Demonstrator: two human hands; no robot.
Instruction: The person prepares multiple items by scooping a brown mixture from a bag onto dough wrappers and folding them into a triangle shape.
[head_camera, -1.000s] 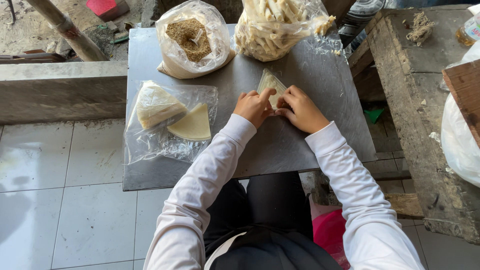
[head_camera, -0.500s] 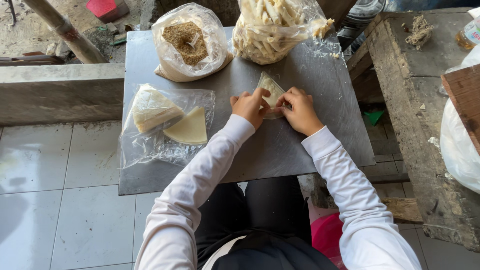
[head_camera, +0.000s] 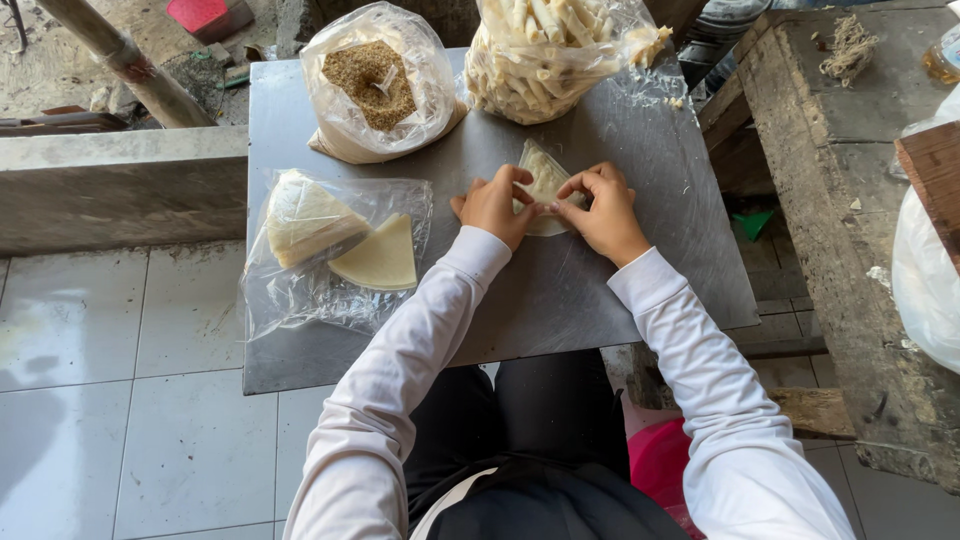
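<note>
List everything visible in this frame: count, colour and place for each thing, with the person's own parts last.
tray: one, grey metal, centre
wrapper: one, pale triangle, on tray under both hands
filling bag: one, clear with brown crumbs, tray's far left
rolls bag: one, clear with pale rolls, tray's far right
wrapper bag: one, clear with cream wedges, tray's left
bench: one, weathered wood, right
twine: one bundle, tan, on bench
white bag: one, far right
red tub: one, top left
floor tiles: white, lower left
left hand: on wrapper
right hand: on wrapper
</note>
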